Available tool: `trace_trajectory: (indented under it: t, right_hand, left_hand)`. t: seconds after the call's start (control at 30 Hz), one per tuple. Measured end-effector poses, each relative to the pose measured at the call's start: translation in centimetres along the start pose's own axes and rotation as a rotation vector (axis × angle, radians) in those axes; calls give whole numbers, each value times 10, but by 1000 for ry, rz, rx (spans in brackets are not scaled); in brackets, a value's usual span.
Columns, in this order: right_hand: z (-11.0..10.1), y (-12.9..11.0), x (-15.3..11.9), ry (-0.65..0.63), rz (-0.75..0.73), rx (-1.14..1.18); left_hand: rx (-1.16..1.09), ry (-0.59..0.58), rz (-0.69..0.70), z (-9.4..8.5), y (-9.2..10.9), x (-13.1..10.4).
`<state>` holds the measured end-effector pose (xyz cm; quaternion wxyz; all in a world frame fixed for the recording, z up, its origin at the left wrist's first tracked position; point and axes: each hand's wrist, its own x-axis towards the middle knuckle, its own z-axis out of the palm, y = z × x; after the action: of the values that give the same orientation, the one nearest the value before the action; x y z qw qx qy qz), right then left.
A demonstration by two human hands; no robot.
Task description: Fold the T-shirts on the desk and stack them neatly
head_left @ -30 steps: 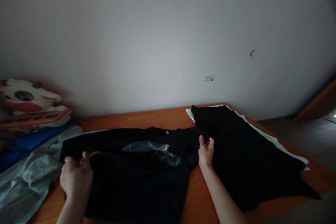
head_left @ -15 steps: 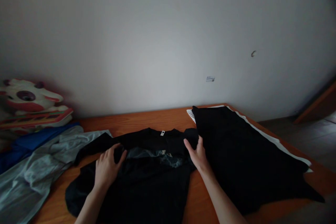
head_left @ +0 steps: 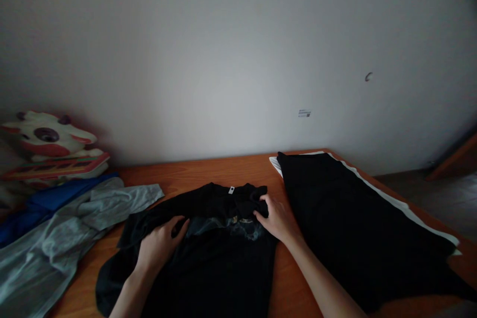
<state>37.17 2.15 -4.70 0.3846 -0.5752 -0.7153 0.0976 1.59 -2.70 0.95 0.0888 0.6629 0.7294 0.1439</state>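
Observation:
A black shirt (head_left: 223, 268) lies on the wooden tabletop, its collar edge with a small white tag (head_left: 231, 190) toward the wall. A grey-white print runs across its chest. My left hand (head_left: 160, 243) rests on the shirt's left part, thumb and fingers curled round a bit of the cloth. My right hand (head_left: 276, 216) pinches bunched fabric at the shirt's upper right, near the shoulder. The fold hides where the sleeve on that side lies.
Right of the shirt, a black garment (head_left: 343, 228) lies spread over a white one (head_left: 387, 198). On the left are a grey garment (head_left: 67, 238), a blue cloth (head_left: 55, 198) and a cow-shaped toy keyboard (head_left: 55, 154). A wall (head_left: 223, 59) stands behind the table (head_left: 186, 169).
My right hand has moved left, bringing the shirt's right edge inward into a bunch. The left sleeve has been drawn in off the grey garment. The view has shifted slightly.

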Motion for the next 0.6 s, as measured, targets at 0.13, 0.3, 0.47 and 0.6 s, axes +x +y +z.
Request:
trace_trajectory:
  t: [0.13, 0.3, 0.47, 0.6]
  right_hand:
    - [11, -2, 15, 28, -24, 55]
    - [17, 3, 15, 101, 3, 146]
    - [13, 13, 11, 239, 115, 190]
    - [15, 13, 11, 299, 172, 203]
  left_hand:
    - [-86, 48, 446, 3, 4, -3]
    - [35, 181, 653, 1, 11, -8]
    - [168, 401, 314, 0, -5, -2]
    - [182, 202, 51, 0, -17, 5]
